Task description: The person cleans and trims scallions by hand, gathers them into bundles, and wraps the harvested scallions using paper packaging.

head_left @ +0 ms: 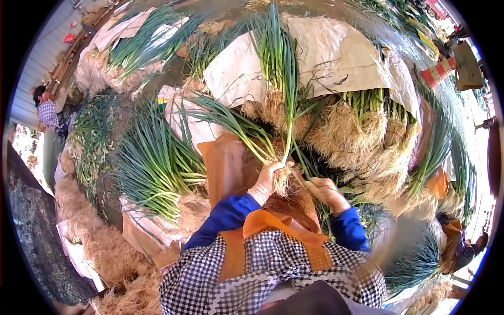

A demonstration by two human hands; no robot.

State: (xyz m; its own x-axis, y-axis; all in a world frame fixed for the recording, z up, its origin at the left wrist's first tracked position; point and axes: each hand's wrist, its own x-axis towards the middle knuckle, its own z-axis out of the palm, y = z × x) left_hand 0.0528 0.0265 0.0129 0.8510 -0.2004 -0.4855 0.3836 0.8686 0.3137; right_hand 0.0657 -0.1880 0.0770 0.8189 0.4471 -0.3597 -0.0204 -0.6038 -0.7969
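Note:
My left hand is closed around the white lower ends of a few green onions, just above their pale, stringy roots. Their leaves spread up and to the left over my orange apron. To the right of the roots, my right hand is closed, and a dark green onion leaf runs into its fingers. On the left lies a large pile of green onions, roots toward me. Straight ahead, an upright bunch of green onions rests against a pale sheet.
Rooted bundles lie under the pale sheet at front right. More green onions sit at far left, beside scattered leaf scraps. Brown root heaps line the lower left. Another person is at the left edge.

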